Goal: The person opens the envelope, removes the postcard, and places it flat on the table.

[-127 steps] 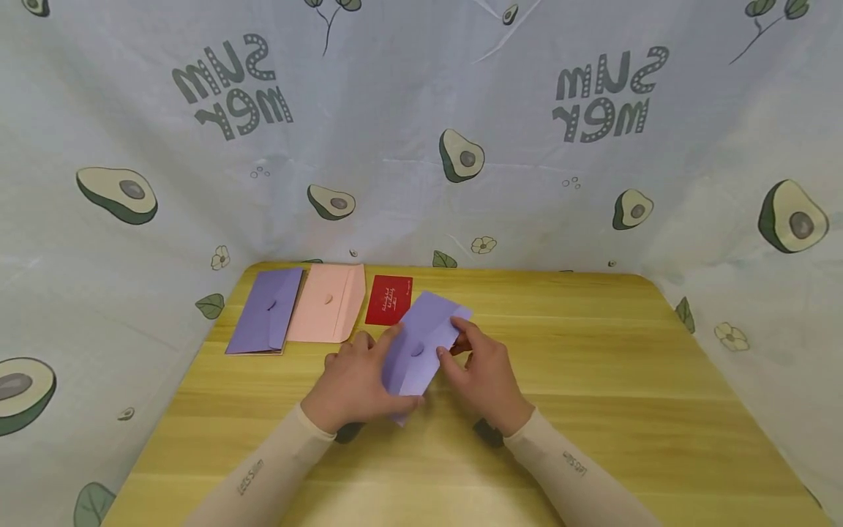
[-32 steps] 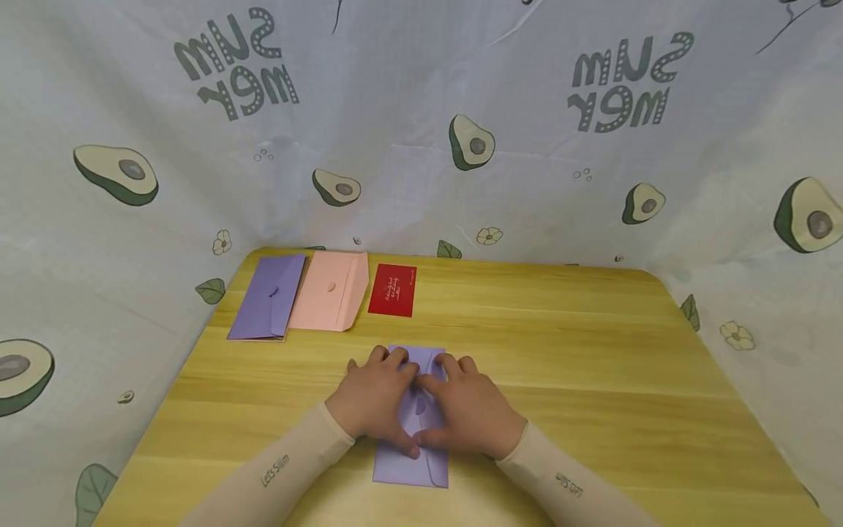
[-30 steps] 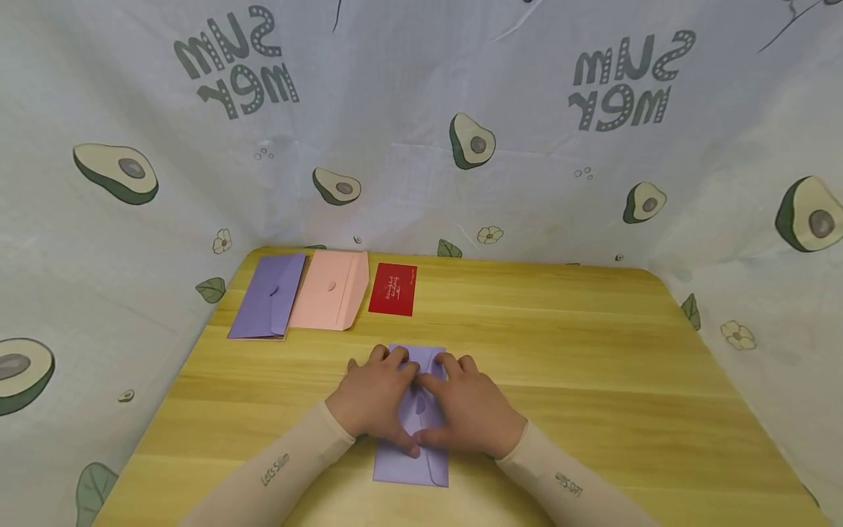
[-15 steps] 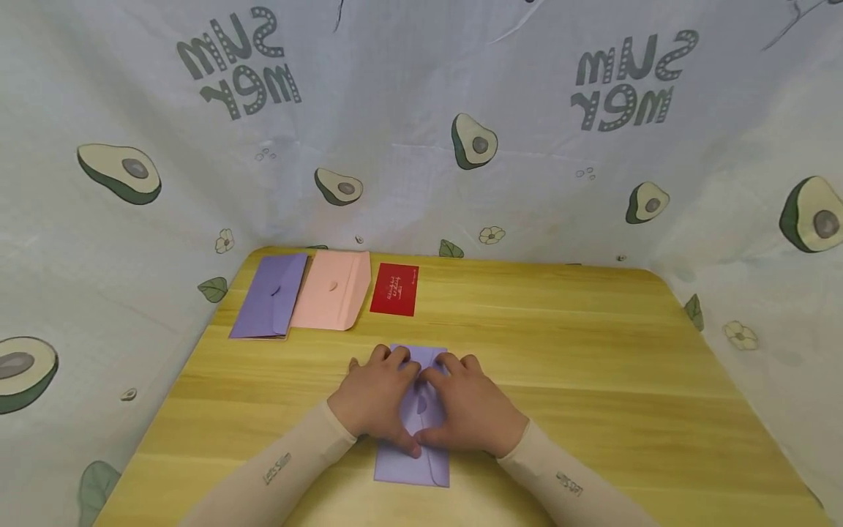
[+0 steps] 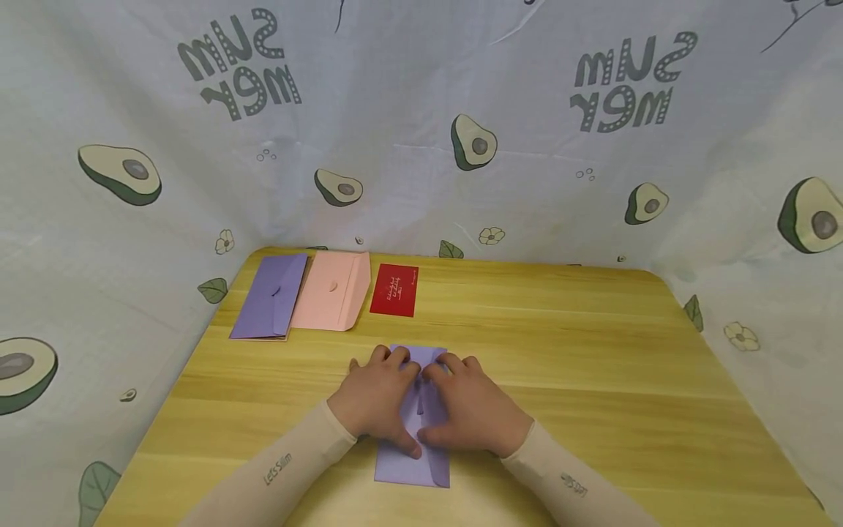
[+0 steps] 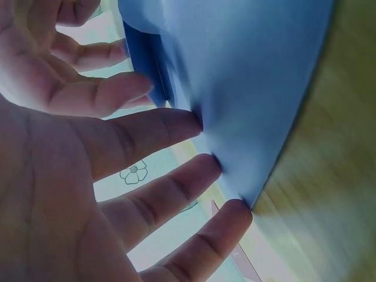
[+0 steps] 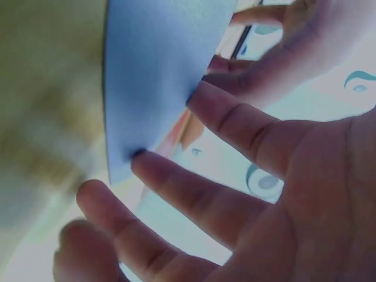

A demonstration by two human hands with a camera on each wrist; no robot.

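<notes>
A lilac envelope (image 5: 405,468) lies lengthwise on the table under both hands, in the head view. Its flap (image 5: 437,461), on the right half, stands slightly raised along its inner edge, and the rounded tab shows narrow. My left hand (image 5: 375,402) rests across the left half; in the left wrist view its spread fingertips (image 6: 202,164) press on the paper. My right hand (image 5: 477,406) lies over the flap side, index finger and thumb at the flap's inner edge. In the right wrist view its fingers (image 7: 200,194) reach the envelope's far end. The hands partly hide the envelope's middle.
At the back left of the wooden table (image 5: 560,351), a darker purple envelope (image 5: 263,300) lies on other paper, beside a pink envelope (image 5: 326,293) with its flap spread. A red card (image 5: 395,290) with white writing lies right of them. A printed cloth (image 5: 395,110) hangs behind the table.
The envelope, earlier tilted between both hands, has come down flat nearer the body. In the last half second my right hand has shifted slightly right, and the flap's inner edge has lifted.
</notes>
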